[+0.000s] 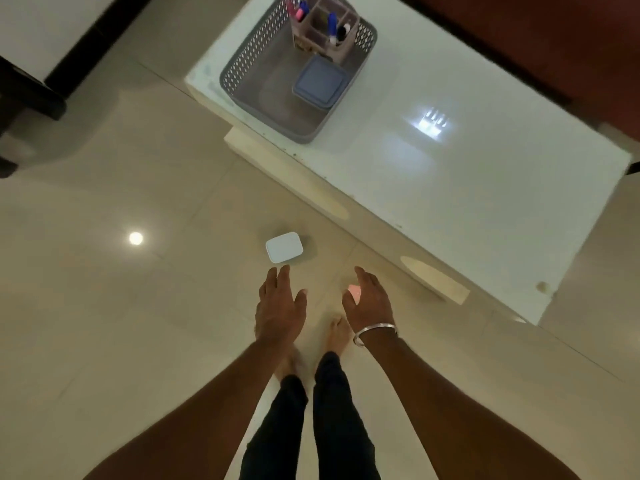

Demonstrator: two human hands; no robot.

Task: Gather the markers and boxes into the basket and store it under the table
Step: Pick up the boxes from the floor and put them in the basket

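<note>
**Gathering Part Done: One Box on the Floor, Basket Not Yet Stored**

Both hands reach low over the floor, fingers spread and relaxed, holding nothing. The left hand point(280, 306) has its fingertips just short of a small white rounded plastic box point(284, 247). This box lies on the cream tiled floor point(156, 323) near the table's near long edge, not touching it. The right hand point(369, 299), with a silver metal bangle point(375, 330) at the wrist, partly covers a small pink patch point(354, 289) on the tiles. Whether that is an object or a reflection cannot be told.

Beyond, the glossy white rectangular table point(450, 185) carries the grey perforated plastic basket point(242, 64) at its far left corner. Inside are a square blue-lidded box point(320, 83) and a beige compartmented holder point(313, 41) with coloured markers point(332, 24) standing upright.

Assessment: most items appear gathered. Outstanding are the white box, possibly the pink item, then stowing the basket. The space under the table is hidden.

Dark furniture point(20, 98) stands far left and a reddish-brown surface point(519, 36) lies past the table. Neither obstructs the reach.
</note>
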